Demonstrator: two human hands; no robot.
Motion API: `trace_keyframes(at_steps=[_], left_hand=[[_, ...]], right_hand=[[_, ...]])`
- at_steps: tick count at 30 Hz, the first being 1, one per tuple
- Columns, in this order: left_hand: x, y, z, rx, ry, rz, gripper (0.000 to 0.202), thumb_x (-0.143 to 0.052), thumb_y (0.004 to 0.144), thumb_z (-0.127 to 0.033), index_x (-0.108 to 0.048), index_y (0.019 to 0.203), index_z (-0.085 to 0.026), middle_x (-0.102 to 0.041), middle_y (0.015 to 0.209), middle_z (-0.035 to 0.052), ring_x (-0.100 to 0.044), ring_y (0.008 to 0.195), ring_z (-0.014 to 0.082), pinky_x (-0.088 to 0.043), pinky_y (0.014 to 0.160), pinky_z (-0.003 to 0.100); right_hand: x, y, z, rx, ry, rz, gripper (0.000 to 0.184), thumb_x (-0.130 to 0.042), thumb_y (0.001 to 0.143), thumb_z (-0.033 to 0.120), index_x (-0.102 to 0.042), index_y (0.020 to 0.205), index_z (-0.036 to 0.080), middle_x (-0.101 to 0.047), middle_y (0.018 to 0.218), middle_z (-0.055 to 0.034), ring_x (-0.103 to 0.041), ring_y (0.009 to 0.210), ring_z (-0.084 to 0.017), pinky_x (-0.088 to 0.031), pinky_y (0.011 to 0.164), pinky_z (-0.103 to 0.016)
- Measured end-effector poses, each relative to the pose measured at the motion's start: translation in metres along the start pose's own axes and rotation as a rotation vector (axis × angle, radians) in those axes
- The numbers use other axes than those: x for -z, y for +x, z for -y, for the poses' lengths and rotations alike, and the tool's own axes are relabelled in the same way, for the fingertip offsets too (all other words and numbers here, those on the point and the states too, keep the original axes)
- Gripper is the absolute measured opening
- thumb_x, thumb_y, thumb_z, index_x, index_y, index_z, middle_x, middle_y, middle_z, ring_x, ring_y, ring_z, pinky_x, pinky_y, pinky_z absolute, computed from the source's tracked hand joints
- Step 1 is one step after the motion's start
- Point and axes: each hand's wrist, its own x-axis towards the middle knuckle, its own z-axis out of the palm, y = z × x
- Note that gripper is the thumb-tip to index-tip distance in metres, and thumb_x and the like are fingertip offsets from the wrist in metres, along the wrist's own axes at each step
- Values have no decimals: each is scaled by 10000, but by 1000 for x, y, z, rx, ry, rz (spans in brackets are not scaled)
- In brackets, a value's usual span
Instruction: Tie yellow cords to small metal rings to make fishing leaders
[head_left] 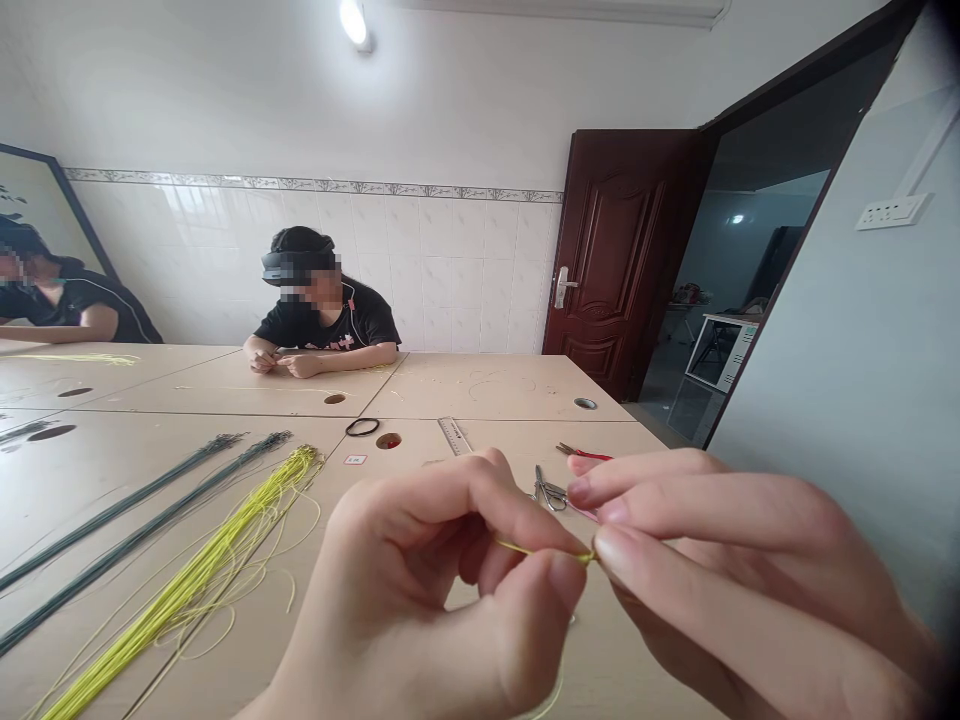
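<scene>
My left hand (442, 590) and my right hand (720, 560) meet close to the camera, above the beige table (465, 390). Both pinch a short yellow-green thread (544, 552) that runs between their fingertips. The left thumb and forefinger are closed on one end, the right fingertips on the other. A bundle of long yellow-green threads (202, 570) lies on the table to the left of my hands. Beside it lie two bundles of dark green wire (135, 510).
Small scissors (550, 490), red-handled pliers (581, 453), a ruler (454, 436) and a black hair band (362, 427) lie beyond my hands. A person in black (324, 320) sits across the table; another sits at far left (60, 295). A dark wooden door (615, 260) stands open on the right.
</scene>
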Motion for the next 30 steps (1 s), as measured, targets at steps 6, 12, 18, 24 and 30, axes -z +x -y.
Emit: trace_keyframes(at_steps=[6,12,18,24,30], left_hand=[[-2,2,1,0,4,5,127,-597,710,-143,-570,599,-197,-484,558,-24,-425,517,106,-367,490,223],[-2,1,1,-3,-4,-10,130,-593,719,-144,-568,604,-198,-486,563,-24,-420,514,105,-355,484,224],[-2,-2,2,-6,-12,0,128,-599,705,-137,-571,598,-201,-486,554,-27,-416,511,102,-355,482,217],[-2,1,1,3,-19,21,130,-597,712,-131,-580,603,-201,-493,560,-27,-421,513,100,-364,489,215],[-4,1,0,-5,-8,8,133,-602,728,-145,-573,611,-199,-495,564,-25,-442,536,106,-387,511,214]], right_hand=[[0,-2,0,-17,-15,4,176,-675,822,182,-634,990,211,-650,914,-16,-638,972,-222,-599,879,-381],[1,-2,0,3,-17,20,195,-693,806,180,-639,990,214,-655,929,-27,-643,970,-239,-612,844,-419],[1,0,2,-16,2,1,218,-708,780,135,-645,984,182,-663,893,-35,-650,951,-246,-602,877,-420],[2,-2,2,3,-53,26,130,-668,830,202,-655,959,197,-649,910,-29,-644,959,-229,-595,885,-406],[2,-1,-13,27,-24,67,137,-637,852,231,-646,985,263,-625,859,-4,-666,873,-189,-607,839,-358]])
